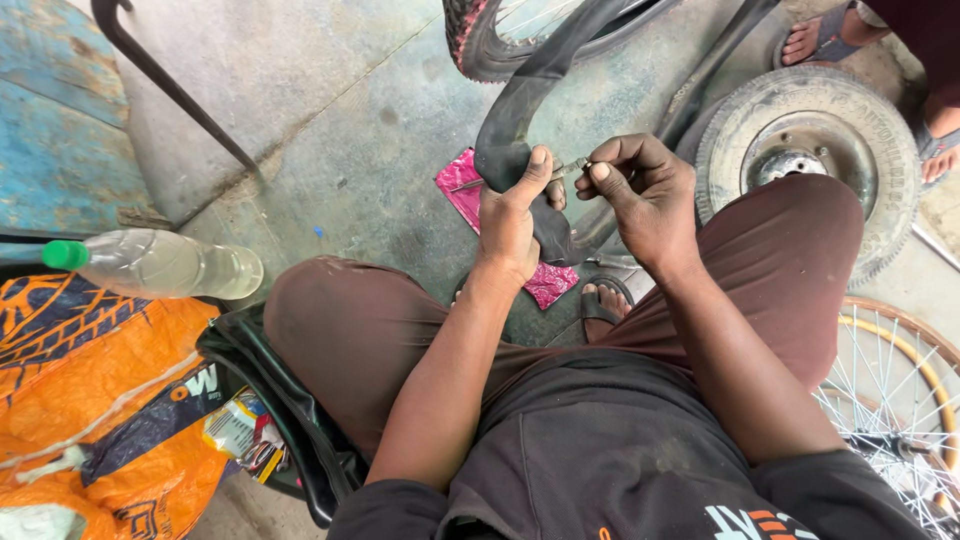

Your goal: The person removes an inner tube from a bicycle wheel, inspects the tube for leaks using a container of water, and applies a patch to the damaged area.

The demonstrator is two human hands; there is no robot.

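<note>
Rubber inner tube (515, 110) (black, matte) sits clenched in left hand (512, 222); right hand (645, 195) pinches its one metal valve (572, 167).

A black rubber inner tube (520, 110), limp and deflated, hangs in a loop at the upper centre of the frame, above the concrete floor. Its lower bend, matte and slightly creased, is folded at mid-frame, from where one strand rises toward the top edge and another runs to the upper right. A small metal valve stem (572, 167) projects sideways from the fold, pointing to the right.
</note>
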